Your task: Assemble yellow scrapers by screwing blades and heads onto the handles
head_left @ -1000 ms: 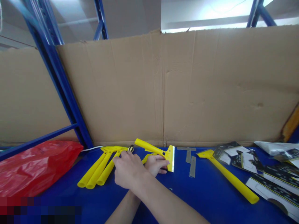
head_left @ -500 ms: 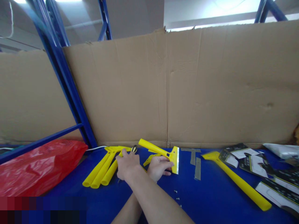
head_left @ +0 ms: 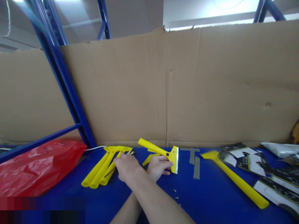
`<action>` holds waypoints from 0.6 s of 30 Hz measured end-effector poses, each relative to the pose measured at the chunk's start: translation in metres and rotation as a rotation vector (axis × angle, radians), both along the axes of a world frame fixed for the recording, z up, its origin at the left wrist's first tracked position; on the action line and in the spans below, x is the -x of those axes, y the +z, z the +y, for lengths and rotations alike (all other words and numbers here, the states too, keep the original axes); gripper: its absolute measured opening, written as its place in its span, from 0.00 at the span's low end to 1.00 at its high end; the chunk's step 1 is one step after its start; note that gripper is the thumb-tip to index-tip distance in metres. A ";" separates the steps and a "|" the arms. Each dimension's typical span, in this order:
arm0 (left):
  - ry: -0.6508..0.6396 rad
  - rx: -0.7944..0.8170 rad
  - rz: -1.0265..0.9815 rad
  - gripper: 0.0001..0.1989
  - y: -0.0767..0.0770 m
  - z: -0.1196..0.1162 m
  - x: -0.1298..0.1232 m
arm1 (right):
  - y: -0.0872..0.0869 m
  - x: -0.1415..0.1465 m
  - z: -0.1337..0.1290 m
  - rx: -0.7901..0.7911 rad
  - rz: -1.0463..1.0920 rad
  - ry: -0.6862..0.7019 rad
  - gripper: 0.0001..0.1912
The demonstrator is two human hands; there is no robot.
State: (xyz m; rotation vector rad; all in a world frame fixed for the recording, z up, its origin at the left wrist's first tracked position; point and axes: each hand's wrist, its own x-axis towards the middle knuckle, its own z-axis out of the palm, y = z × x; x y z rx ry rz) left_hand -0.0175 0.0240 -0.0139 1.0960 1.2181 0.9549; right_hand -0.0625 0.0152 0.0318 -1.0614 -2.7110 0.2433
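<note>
My forearms cross, the right one on top. My left hand (head_left: 158, 168) grips a yellow scraper (head_left: 174, 158) by its wide head; a shiny blade edge faces right and the handle points up-left. My right hand (head_left: 127, 166) is closed around a screwdriver (head_left: 131, 152), whose dark and yellowish handle shows above the fingers and whose thin shaft points down-left. Beside this hand lie three yellow scraper handles (head_left: 97, 171), side by side. More yellow scraper pieces (head_left: 150, 158) lie behind my left hand, partly hidden. Small screws (head_left: 177, 198) rest on the blue tabletop (head_left: 198, 202).
Right of centre lies another long yellow scraper (head_left: 240, 180), with black-and-white packaging cards (head_left: 252, 163) beyond it. Grey tape strips (head_left: 196, 168) stick to the table. A red plastic bag (head_left: 44, 165) lies left, near a blue metal post (head_left: 70, 90). A cardboard wall (head_left: 130, 93) stands behind.
My right hand has shifted slightly left and turned the screwdriver, so its shaft now lies across the nearest yellow handle. My left hand and its scraper have hardly moved.
</note>
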 end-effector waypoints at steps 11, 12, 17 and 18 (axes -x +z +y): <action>-0.046 -0.071 0.050 0.09 -0.005 0.002 0.004 | 0.021 -0.014 -0.023 -0.374 0.396 0.111 0.14; -0.057 -0.084 0.048 0.09 -0.006 0.003 0.005 | 0.024 -0.016 -0.027 -0.392 0.468 0.092 0.14; -0.049 -0.070 0.038 0.09 -0.009 0.008 0.008 | 0.035 -0.043 -0.044 -0.429 0.799 -0.007 0.25; -0.043 -0.069 0.023 0.09 -0.009 0.009 0.009 | 0.036 -0.051 -0.045 -0.419 0.821 -0.026 0.25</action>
